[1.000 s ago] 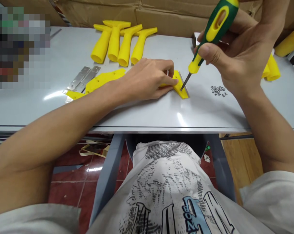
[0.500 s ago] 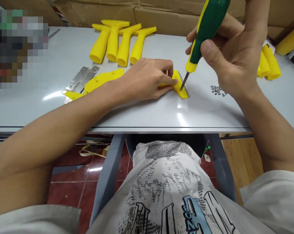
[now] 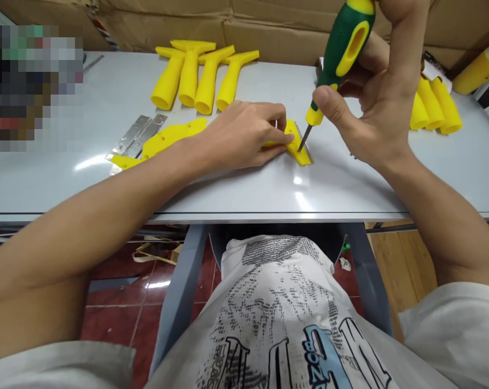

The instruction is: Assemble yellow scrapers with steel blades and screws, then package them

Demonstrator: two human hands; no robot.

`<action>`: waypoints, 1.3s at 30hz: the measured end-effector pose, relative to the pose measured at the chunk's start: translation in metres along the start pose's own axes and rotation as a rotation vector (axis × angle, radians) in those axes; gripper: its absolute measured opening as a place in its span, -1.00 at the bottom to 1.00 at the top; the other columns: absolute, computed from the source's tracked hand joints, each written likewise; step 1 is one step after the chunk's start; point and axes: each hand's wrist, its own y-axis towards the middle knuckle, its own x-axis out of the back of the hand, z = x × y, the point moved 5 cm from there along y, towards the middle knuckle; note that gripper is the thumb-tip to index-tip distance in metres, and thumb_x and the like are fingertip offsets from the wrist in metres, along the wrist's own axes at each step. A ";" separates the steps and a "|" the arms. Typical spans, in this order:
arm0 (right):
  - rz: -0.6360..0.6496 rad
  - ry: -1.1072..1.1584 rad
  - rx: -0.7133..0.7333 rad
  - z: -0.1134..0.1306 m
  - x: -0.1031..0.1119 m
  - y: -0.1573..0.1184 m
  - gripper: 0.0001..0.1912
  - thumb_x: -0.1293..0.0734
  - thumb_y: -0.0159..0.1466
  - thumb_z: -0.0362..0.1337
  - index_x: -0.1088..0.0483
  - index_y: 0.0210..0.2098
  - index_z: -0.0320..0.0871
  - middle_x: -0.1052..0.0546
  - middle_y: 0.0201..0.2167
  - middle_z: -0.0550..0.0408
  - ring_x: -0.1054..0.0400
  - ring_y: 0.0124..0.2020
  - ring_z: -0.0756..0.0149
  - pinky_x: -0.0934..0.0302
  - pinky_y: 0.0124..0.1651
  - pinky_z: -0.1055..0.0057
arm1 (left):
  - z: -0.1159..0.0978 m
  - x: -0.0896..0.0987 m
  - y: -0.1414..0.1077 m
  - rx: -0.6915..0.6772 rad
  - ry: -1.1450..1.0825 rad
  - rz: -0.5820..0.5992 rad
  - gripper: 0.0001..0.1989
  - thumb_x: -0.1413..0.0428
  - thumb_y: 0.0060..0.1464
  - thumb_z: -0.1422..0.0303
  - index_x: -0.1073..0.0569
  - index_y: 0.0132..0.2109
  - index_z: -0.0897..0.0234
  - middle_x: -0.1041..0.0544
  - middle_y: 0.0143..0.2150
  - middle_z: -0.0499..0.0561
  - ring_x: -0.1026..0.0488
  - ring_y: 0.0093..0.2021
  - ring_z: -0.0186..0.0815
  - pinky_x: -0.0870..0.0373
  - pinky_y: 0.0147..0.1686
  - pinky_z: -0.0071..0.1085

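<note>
My left hand (image 3: 244, 132) is closed on a yellow scraper-like piece (image 3: 299, 154) lying on the white table (image 3: 244, 189), with a thin metal blade along its right edge. My right hand (image 3: 378, 102) holds a green and yellow screwdriver (image 3: 329, 67) at a slant, fingers around the handle and thumb low near its collar. The driver's tip meets the yellow piece, at what looks like a screw point. Left of my left hand lie flat yellow pieces (image 3: 167, 138) and silver metal strips (image 3: 137, 135).
Several yellow handles (image 3: 196, 75) stand in a row at the back. More yellow tubular parts (image 3: 447, 111) lie at the right, near a yellow bottle (image 3: 481, 65). Small screws (image 3: 353, 156) are mostly hidden behind my right hand. Cardboard (image 3: 269, 32) lines the back edge.
My right hand has shifted left and turned the screwdriver, so its yellow inset now faces the camera. It now covers most of the small screws. My left hand keeps its hold.
</note>
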 end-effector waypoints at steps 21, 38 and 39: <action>0.028 0.380 -0.163 -0.032 -0.001 -0.001 -0.36 -0.44 0.39 0.10 -0.10 0.33 0.40 -0.25 0.44 0.27 -0.56 0.09 0.14 -0.67 0.01 0.03 | 0.002 -0.002 0.000 -0.011 -0.040 -0.011 -0.65 -0.02 0.49 0.17 -0.70 0.07 0.07 -0.63 -0.03 0.08 -0.49 -0.17 -0.19 -0.23 -0.27 -0.27; 0.098 0.368 -0.091 -0.024 -0.004 0.003 -0.35 -0.32 0.44 0.14 0.09 0.36 0.35 -0.46 0.04 0.16 -0.51 0.14 0.13 -0.64 0.04 0.02 | 0.001 -0.002 0.001 -0.026 0.030 -0.018 -0.62 0.00 0.48 0.16 -0.71 0.05 0.11 -0.64 -0.04 0.11 -0.49 -0.22 -0.20 -0.21 -0.33 -0.27; 0.096 0.375 -0.129 -0.027 -0.004 0.003 -0.31 -0.34 0.41 0.16 0.10 0.35 0.30 -0.47 0.03 0.14 -0.50 0.15 0.11 -0.63 0.06 -0.02 | 0.001 -0.002 0.001 -0.028 0.030 -0.026 -0.62 -0.01 0.47 0.16 -0.71 0.04 0.12 -0.64 -0.04 0.11 -0.50 -0.23 -0.20 -0.19 -0.35 -0.27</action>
